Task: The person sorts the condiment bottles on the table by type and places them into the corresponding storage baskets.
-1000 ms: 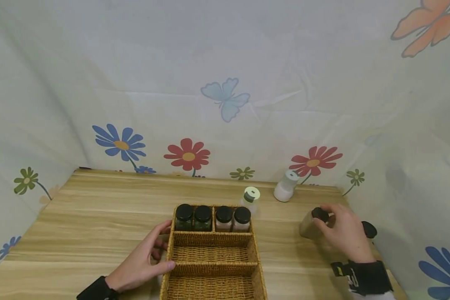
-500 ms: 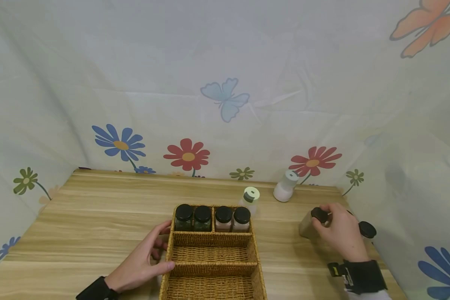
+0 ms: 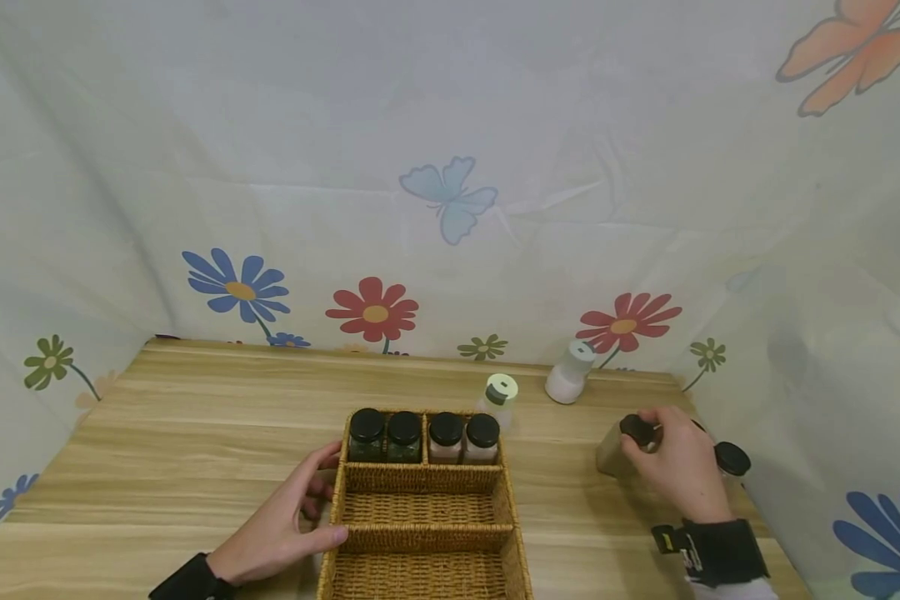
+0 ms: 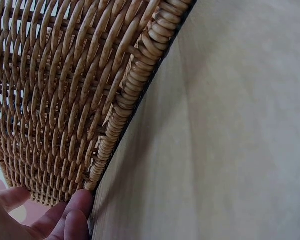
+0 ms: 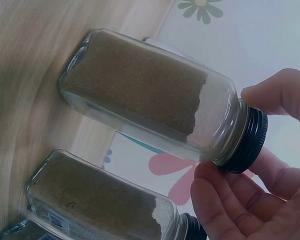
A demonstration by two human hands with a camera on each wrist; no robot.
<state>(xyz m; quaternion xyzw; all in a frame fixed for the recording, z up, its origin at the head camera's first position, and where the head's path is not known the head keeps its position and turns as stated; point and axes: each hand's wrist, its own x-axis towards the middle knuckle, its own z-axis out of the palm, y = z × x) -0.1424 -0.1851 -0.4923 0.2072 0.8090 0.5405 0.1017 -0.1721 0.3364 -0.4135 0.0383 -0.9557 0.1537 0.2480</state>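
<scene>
My right hand (image 3: pixel 678 462) pinches the black lid of a square glass spice jar (image 5: pixel 140 92) between thumb and fingers. Brown powder fills most of that jar, which stands on the table right of the basket. A second jar of brown powder (image 5: pixel 95 200) is close beside it, and part of a third jar (image 5: pixel 25 231) shows at the right wrist view's lower corner. My left hand (image 3: pixel 277 529) rests against the left side of a woven basket (image 3: pixel 426 537), its thumb at the rim and fingertips on the outer wall. Black-lidded jars with green (image 3: pixel 405 437) and pinkish contents (image 3: pixel 446 440) fill the basket's back row.
A clear bottle with a pale flip cap (image 3: pixel 501 390) stands behind the basket's right back corner. Further right is a white-bodied bottle (image 3: pixel 568 379) near the back edge. A printed cloth (image 3: pixel 307 217) hangs behind and beside the wooden table (image 3: pixel 217 417).
The right hand shifts very slightly left, still pinching the jar's lid. More of the black-lidded jar behind that hand comes into sight. The left hand and basket stay put.
</scene>
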